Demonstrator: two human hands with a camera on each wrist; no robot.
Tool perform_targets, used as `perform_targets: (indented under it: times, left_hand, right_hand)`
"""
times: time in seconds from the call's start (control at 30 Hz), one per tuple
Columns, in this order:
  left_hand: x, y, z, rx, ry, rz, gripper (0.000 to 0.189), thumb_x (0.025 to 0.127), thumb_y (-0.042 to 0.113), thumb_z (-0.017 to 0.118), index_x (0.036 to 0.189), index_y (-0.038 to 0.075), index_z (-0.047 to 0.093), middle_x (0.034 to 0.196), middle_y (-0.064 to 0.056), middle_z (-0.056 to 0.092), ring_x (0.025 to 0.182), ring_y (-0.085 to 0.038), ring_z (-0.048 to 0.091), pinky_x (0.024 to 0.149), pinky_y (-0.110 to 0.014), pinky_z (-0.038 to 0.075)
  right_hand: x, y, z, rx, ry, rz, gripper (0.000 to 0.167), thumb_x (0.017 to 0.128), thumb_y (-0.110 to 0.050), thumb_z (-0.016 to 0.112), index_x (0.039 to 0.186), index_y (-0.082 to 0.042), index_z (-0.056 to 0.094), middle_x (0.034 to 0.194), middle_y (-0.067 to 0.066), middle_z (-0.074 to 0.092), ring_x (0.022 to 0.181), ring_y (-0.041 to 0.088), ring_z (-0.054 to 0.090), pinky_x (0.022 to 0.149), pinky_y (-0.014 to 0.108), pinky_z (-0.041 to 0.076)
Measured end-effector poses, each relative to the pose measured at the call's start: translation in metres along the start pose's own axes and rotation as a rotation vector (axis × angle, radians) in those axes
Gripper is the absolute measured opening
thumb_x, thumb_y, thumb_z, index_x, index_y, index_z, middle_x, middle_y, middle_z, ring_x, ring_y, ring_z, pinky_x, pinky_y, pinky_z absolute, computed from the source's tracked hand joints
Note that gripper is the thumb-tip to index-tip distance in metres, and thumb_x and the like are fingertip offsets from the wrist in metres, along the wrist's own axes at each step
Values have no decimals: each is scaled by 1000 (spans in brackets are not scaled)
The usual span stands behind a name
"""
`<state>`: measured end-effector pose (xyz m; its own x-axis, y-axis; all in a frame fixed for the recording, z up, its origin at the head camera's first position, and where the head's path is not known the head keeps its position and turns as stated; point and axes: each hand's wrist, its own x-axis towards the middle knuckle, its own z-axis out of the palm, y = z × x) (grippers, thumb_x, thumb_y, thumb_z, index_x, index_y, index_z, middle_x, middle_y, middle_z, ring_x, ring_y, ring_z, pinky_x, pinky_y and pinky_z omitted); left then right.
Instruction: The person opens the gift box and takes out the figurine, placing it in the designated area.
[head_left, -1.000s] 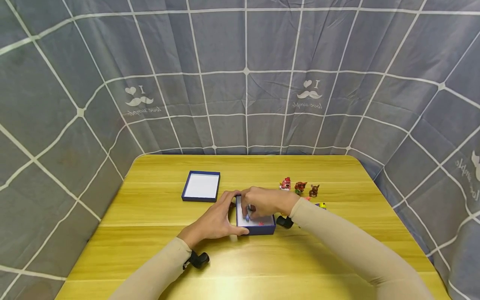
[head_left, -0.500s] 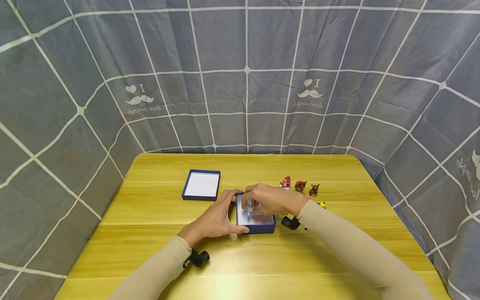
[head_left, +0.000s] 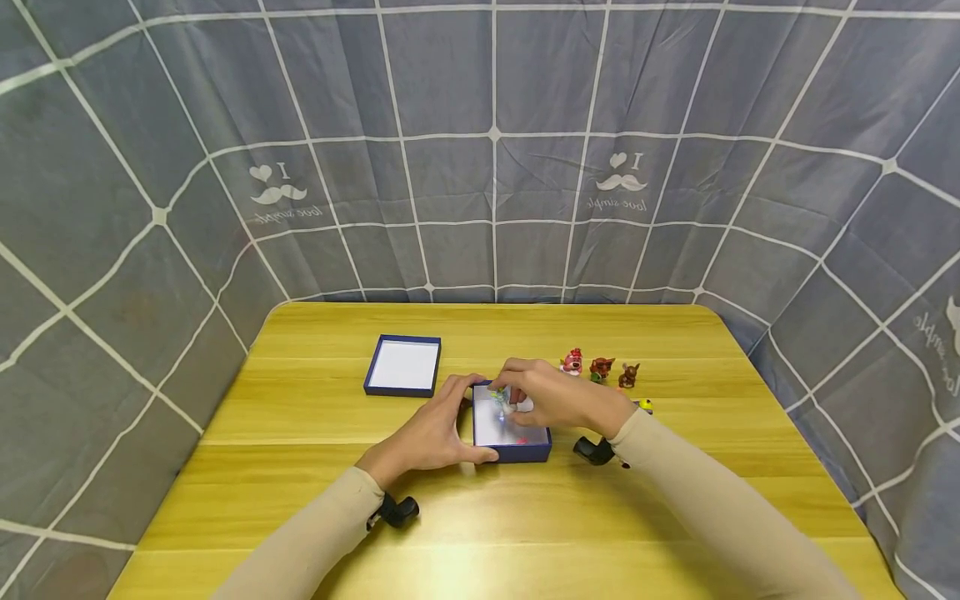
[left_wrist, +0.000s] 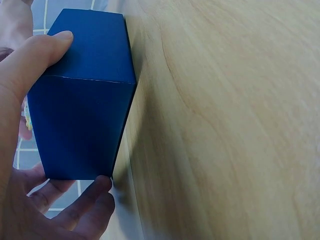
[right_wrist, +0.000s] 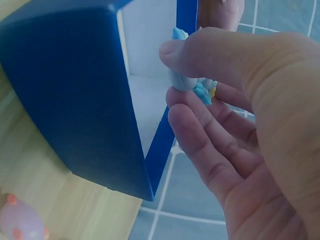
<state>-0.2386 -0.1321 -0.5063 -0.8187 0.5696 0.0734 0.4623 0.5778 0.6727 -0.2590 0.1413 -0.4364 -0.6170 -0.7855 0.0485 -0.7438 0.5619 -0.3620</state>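
Note:
A blue box [head_left: 522, 454] with a white inside stands at the middle of the table, its top uncovered. My left hand [head_left: 429, 440] grips its left side, thumb against the front wall and fingers round the back. Over the box, my right hand [head_left: 558, 400] pinches a small white and light-blue figurine [right_wrist: 182, 81] between thumb and fingers. The fingers cover part of the figurine. Low in the box, near the front wall, shows a small red spot [head_left: 522, 441].
A shallow blue lid [head_left: 403, 367] with a white inside lies behind the left hand. At the back right stand a pink figurine [head_left: 572, 362], a reddish-brown one [head_left: 602, 369] and a brown one [head_left: 628, 376]. A yellow-topped toy [head_left: 645, 406] sits partly behind the right sleeve.
My right hand has risen from inside the box and shifted slightly right, bringing the figurine up with it. My left hand keeps its grip on the box.

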Motion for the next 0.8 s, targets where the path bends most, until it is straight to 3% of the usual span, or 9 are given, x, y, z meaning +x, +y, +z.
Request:
perform_targets:
  times: [0.27, 0.8]
  left_hand:
    - [0, 3, -1, 5, -10, -18, 123, 87, 64, 99, 180, 16, 34, 177, -12, 46, 152, -30, 61, 131, -57, 52]
    - [-2, 3, -1, 10, -4, -21, 124, 87, 63, 100, 180, 15, 34, 176, -14, 47, 150, -32, 62, 130, -59, 52]
  right_hand:
    - [-11, -1, 3, 0, 76, 15, 44, 101, -13, 93, 140, 0, 78, 131, 12, 75, 99, 14, 79, 87, 26, 69]
    - [-33, -2, 12, 24, 184, 68, 44, 102, -16, 91, 142, -1, 79, 134, 14, 74, 95, 13, 79, 85, 33, 70]
